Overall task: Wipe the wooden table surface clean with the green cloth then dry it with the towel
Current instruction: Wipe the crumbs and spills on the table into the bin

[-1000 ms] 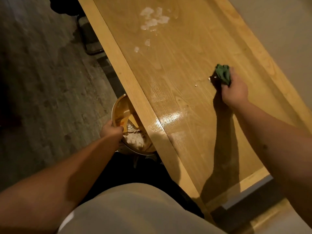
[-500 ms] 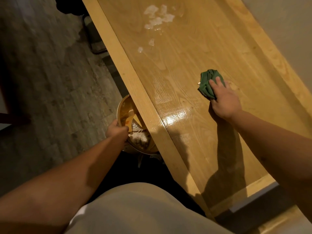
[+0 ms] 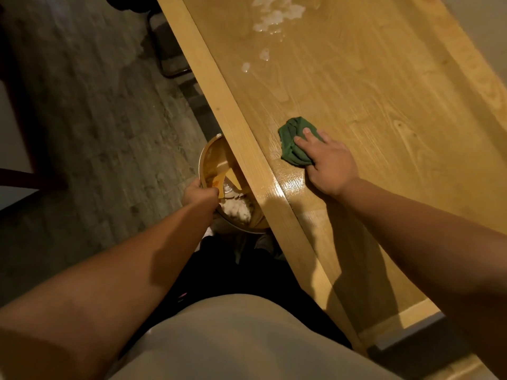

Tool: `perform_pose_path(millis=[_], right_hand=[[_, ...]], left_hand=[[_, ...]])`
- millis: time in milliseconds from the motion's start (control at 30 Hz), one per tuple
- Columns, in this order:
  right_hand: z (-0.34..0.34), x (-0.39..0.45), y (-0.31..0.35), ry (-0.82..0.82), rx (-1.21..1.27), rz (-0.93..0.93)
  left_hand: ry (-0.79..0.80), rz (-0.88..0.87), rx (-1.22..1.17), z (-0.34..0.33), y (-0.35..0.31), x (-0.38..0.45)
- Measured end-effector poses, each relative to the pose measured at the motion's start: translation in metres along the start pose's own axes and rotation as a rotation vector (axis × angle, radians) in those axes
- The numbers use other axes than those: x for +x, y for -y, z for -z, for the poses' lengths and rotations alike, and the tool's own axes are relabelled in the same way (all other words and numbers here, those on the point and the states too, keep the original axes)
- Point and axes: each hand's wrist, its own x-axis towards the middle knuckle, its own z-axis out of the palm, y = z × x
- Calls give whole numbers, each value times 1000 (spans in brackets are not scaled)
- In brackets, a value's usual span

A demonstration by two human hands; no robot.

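Note:
A long wooden table (image 3: 370, 111) runs from the near right to the far middle, its surface glossy and wet near me. My right hand (image 3: 327, 163) presses the crumpled green cloth (image 3: 295, 144) flat on the table, close to its left edge. White spilled residue (image 3: 277, 15) lies on the far part of the table, with two small blobs (image 3: 255, 60) nearer. My left hand (image 3: 199, 194) grips the rim of a round bowl (image 3: 219, 182) held just below the table's left edge; it holds white scraps and yellowish pieces. No towel is in view.
A grey wood-look floor (image 3: 82, 119) lies to the left. A dark chair or stool frame (image 3: 170, 50) stands by the table's far left side. A pale wall (image 3: 482, 26) borders the table on the right. My beige shirt fills the bottom.
My right hand has swept the green cloth across the table from the right-middle toward the left edge, nearer the bowl. My left hand keeps the bowl under the edge.

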Motion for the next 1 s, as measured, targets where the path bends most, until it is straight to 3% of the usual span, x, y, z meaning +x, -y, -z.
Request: perform_pose_path(millis=[300, 533, 700, 867, 1000], right_hand=[[-30, 10, 77, 154, -28, 261], [-42, -8, 118, 135, 3, 523], [-32, -6, 117, -43, 365, 356], [11, 24, 71, -232, 469, -104], [50, 45, -6, -423, 389, -405]], left_hand=[[-12, -17, -30, 1, -3, 2], [-7, -17, -34, 10, -3, 1], [-2, -26, -16, 16, -4, 2], [-27, -27, 7, 16, -8, 6], [-45, -22, 0, 14, -13, 11]])
